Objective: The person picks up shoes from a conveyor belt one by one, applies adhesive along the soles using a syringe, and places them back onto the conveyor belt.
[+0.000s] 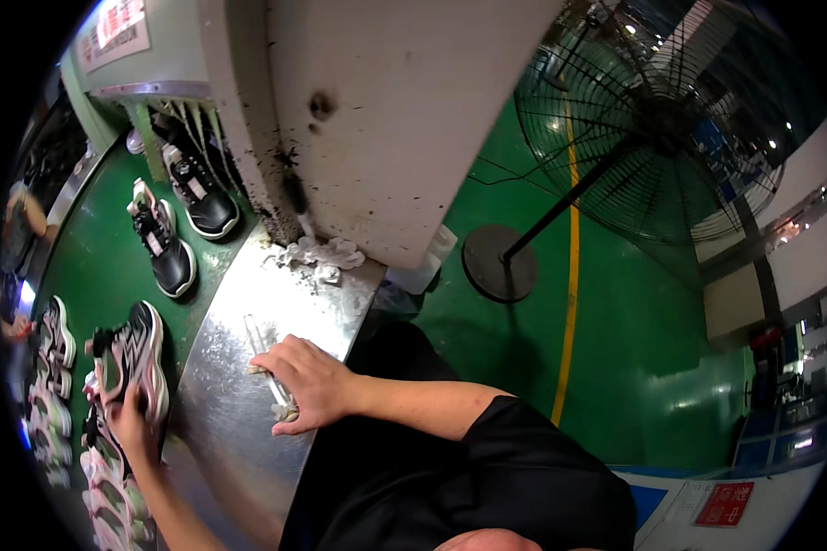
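My left hand (130, 424) grips a black and pink sneaker (143, 344) with a thick white sole, on the green surface at the left. My right hand (305, 384) is closed around a slim, pale, partly see-through tool (277, 388) over the metal ledge (220, 395); its exact kind is unclear. Beyond my left hand, two black sneakers with white soles, one nearer (164, 243) and one farther (199, 196), point toward me. Several pink and pale green shoes (110, 500) stand in a row beside my left forearm.
A pale machine housing (368, 119) rises ahead, with crumpled white tissue (322, 255) and a dark-handled brush (296, 197) at its base. Fringed strips (198, 129) hang over an opening. Another shoe row (53, 395) lies far left. A large standing fan (652, 129) is at the right.
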The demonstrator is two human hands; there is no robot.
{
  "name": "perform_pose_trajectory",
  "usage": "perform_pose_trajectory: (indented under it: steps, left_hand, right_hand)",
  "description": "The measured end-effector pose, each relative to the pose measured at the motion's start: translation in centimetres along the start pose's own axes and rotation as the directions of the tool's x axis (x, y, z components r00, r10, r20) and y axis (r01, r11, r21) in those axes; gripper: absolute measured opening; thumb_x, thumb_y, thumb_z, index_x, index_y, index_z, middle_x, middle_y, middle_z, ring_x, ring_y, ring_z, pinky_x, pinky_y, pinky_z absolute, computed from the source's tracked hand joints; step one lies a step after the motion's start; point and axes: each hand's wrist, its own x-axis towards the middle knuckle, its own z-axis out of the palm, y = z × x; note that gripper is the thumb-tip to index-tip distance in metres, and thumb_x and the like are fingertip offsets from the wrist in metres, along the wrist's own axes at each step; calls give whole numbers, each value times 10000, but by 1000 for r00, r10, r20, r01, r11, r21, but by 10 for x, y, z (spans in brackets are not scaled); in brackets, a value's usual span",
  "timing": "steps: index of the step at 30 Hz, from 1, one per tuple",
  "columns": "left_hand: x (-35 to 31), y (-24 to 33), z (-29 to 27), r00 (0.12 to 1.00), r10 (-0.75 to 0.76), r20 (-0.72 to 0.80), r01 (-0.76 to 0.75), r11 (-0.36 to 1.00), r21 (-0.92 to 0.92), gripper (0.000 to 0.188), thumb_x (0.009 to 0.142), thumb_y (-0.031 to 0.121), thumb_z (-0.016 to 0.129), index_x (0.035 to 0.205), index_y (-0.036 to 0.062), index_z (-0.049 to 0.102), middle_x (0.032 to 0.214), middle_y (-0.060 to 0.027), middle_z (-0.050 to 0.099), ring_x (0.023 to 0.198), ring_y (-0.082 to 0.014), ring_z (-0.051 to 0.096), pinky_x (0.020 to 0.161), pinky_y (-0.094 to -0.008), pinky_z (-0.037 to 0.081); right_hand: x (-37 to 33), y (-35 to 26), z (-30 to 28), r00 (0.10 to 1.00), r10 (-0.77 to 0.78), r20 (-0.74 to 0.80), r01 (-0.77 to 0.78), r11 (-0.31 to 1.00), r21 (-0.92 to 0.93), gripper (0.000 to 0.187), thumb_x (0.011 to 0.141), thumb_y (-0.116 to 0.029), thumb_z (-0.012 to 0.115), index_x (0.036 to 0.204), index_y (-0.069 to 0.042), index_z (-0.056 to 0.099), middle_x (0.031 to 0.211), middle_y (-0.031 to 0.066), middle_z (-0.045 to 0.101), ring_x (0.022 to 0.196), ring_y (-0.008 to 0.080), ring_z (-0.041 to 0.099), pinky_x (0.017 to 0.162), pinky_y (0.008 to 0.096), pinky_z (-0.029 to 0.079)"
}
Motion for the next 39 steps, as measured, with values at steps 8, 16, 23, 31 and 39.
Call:
perform_pose_trajectory:
  steps: [8, 16, 23, 31, 39]
  left_hand:
    - [-224, 51, -39, 989, 117, 88, -146, 809, 569, 670, 767, 235, 703, 1216, -47, 294, 1173, -146, 356, 1043, -270, 355, 878, -370, 303]
    - [-181, -3, -80, 960, -256, 118, 260, 965, -25, 787, 816, 193, 582, 1420, -6, 119, 1394, -171, 334, 1212, -269, 408, 982, -367, 362]
    - [-86, -37, -69, 965, -239, 104, 251, 961, -117, 197, 886, 210, 581, 1007, 55, 601, 822, 36, 553, 702, -40, 474, 623, -190, 368]
    - [-123, 67, -31, 949, -235, 209, 277, 940, -201, 532, 785, 207, 594, 1235, -34, 444, 1036, -83, 549, 911, -164, 562, 800, -287, 469]
    - [-176, 101, 7, 980, 43, 193, 151, 468, -871, 481, 734, 157, 668, 1153, -23, 514, 1027, -153, 632, 922, -251, 637, 818, -362, 527]
  right_hand:
    - [1, -7, -9, 998, -9, 63, 7, 999, 33, 911, 579, -454, 783, 1262, -21, 363, 1068, 157, 453, 952, 317, 438, 884, 405, 378]
    - [-10, -15, -28, 983, 48, 178, -71, 989, 129, 909, 628, -514, 744, 1289, -14, 369, 1039, 140, 472, 951, 293, 431, 873, 387, 375]
    - [-19, -17, -53, 947, 204, 250, -235, 967, 102, 941, 669, -481, 722, 1365, -15, 294, 1028, 158, 482, 956, 288, 449, 891, 370, 371]
    - [-3, -52, -61, 907, 1, 420, -95, 974, 204, 959, 675, -437, 758, 1367, 36, 292, 1231, 211, 463, 1111, 321, 472, 962, 374, 366]
    - [12, -118, -95, 878, 85, 472, -477, 254, 841, 1039, 571, -666, 740, 1311, -68, 323, 1118, 156, 488, 975, 199, 478, 798, 298, 375]
